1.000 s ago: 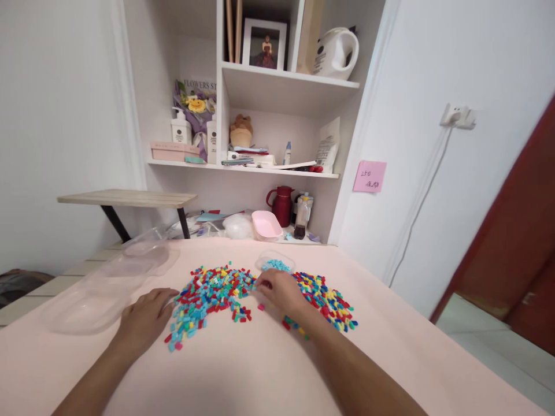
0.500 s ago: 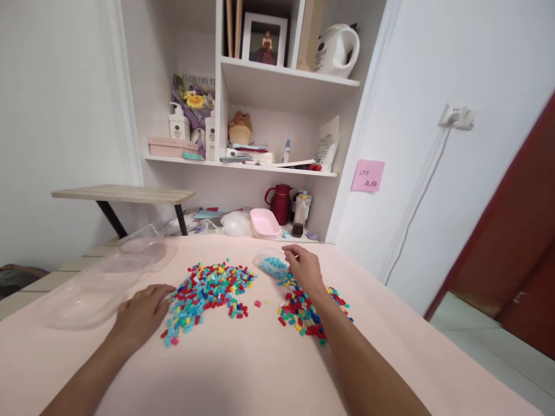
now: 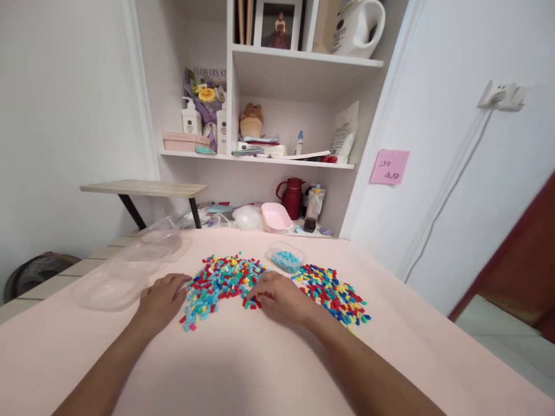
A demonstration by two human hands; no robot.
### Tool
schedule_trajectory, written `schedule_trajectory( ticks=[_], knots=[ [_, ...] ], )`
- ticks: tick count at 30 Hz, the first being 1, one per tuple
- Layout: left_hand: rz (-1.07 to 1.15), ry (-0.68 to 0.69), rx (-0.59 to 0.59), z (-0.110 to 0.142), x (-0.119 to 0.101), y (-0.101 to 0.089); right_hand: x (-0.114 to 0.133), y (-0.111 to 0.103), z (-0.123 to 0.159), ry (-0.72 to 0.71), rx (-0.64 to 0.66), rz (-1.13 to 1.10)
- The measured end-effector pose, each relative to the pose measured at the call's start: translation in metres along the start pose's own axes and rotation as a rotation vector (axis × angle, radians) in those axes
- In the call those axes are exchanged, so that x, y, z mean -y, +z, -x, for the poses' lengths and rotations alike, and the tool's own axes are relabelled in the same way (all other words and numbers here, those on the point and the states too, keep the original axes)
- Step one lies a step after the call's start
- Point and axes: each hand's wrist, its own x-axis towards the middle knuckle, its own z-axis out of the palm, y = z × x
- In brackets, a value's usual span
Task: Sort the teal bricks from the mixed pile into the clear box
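Note:
On the pink table a pile of small multicoloured toy bricks (image 3: 225, 276) lies in front of me. My left hand (image 3: 161, 300) rests at its left edge, fingers stretched out and holding nothing. Over the right end of that pile, my right hand (image 3: 280, 293) reaches down with bent fingers apart; its fingertips are at a few red and green bricks, and no brick shows in its grasp. Behind that hand stands a small clear box (image 3: 299, 249) with light-blue bricks (image 3: 285, 260) in it. A second brick pile (image 3: 336, 292) lies to the right, partly hidden by my right forearm.
A clear plastic tray with compartments (image 3: 108, 286) lies at the left. Beyond the table's back edge are a pink basin (image 3: 276, 217), a red jug (image 3: 292, 199) and a bottle (image 3: 313, 211) under the shelves (image 3: 299, 162). A small wooden stand (image 3: 143, 188) is at the back left.
My right hand has moved left and nearer, from the box of light-blue bricks to the left pile. My left hand stays by that pile. The view has shifted slightly.

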Motion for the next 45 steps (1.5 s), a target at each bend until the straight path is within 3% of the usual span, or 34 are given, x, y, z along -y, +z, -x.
schedule_trajectory(
  ticks=[11, 24, 28, 32, 37, 40, 45],
  knots=[
    [0.001, 0.017, -0.014, -0.003, 0.005, 0.004, -0.010, 0.005, -0.001, 0.137, 0.039, 0.045],
    [-0.018, 0.023, -0.002, -0.002, 0.005, 0.003, -0.001, 0.002, 0.000, 0.113, 0.083, 0.095],
    [-0.019, 0.014, 0.006, -0.004, 0.006, 0.004, -0.003, -0.006, -0.001, 0.149, 0.051, -0.012],
    [-0.026, 0.013, 0.021, -0.004, 0.006, 0.004, -0.013, -0.023, 0.001, 0.191, -0.108, -0.194],
    [-0.030, 0.004, 0.041, -0.003, 0.003, 0.002, -0.041, -0.045, 0.008, 0.467, -0.537, -0.402],
    [-0.028, 0.002, 0.048, -0.003, 0.004, 0.002, -0.058, -0.054, 0.012, 0.532, -0.741, -0.457],
    [-0.023, 0.002, 0.047, -0.005, 0.007, 0.005, -0.078, -0.053, 0.016, 0.565, -0.768, -0.418]
  ],
)
